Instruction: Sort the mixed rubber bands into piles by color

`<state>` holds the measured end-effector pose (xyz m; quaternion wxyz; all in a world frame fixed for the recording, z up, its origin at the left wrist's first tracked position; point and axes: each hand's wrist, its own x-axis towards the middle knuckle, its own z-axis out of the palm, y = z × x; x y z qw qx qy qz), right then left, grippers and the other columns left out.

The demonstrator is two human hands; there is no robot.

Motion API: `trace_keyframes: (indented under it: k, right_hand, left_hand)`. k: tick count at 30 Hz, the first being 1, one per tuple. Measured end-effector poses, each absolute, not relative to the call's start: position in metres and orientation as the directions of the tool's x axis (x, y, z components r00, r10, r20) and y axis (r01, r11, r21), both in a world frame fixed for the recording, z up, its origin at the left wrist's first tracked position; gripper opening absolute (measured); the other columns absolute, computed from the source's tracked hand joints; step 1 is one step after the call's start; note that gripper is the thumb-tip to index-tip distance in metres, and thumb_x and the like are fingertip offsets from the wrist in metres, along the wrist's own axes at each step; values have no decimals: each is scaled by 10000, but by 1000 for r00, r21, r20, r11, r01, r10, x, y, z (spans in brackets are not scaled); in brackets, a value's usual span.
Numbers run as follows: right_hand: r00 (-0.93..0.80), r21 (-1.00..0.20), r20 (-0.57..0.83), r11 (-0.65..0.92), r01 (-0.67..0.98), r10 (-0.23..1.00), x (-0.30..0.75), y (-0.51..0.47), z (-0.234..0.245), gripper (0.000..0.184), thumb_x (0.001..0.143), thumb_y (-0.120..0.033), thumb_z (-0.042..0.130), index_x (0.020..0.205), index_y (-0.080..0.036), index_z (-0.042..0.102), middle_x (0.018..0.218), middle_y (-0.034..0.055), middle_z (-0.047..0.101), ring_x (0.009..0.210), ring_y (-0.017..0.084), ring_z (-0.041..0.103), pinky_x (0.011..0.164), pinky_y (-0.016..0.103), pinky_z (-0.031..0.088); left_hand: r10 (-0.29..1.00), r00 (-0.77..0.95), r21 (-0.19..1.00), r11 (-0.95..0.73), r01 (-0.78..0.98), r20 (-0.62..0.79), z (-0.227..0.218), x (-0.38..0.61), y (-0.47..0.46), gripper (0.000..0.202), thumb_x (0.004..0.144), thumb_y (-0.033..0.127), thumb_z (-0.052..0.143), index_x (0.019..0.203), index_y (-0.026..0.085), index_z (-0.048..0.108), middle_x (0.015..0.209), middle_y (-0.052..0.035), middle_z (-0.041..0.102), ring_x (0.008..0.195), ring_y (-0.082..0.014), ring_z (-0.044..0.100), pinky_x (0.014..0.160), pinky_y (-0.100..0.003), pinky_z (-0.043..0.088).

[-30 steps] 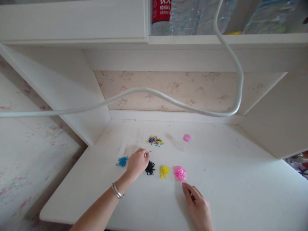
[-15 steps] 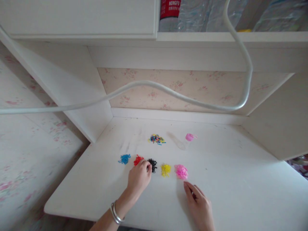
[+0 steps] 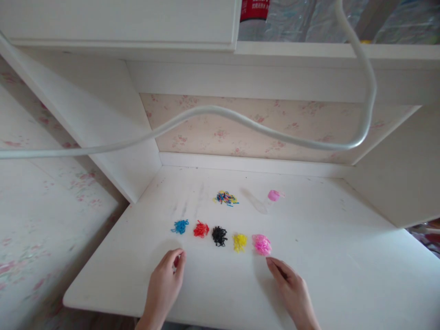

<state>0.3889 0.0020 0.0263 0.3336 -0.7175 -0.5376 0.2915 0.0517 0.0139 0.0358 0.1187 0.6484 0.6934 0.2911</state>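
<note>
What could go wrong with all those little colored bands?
Maybe two things. The right hand is very close to the pink pile, so a small bump might scatter those loose bands. Also, the black pile and yellow pile sit side by side with only a narrow gap and no wall between them, so a brushing sleeve or finger could mix the colors.

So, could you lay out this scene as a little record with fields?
Surface: flat white desk
Row, left to right: blue pile, red pile, black pile, yellow pile, pink pile, all small bands
Behind row: mixed-colour pile; clear container with pink lid
Left hand: curled, nearest blue pile
Right hand: curled, beside pink pile
Held: cannot tell
</note>
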Motion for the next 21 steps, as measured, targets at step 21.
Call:
trace_keyframes:
  k: [21]
  right_hand:
    - [15, -201, -208, -58, 978, 978, 256, 196, 70, 302, 920, -387, 438, 1047, -193, 632, 1073, 73, 641, 950, 185, 609, 798, 348, 477]
  left_hand:
    - [947, -145, 595, -59, 802, 288, 11, 35, -10, 218, 910, 343, 417, 974, 227, 589, 828, -23, 655, 655, -106, 645, 602, -181, 526]
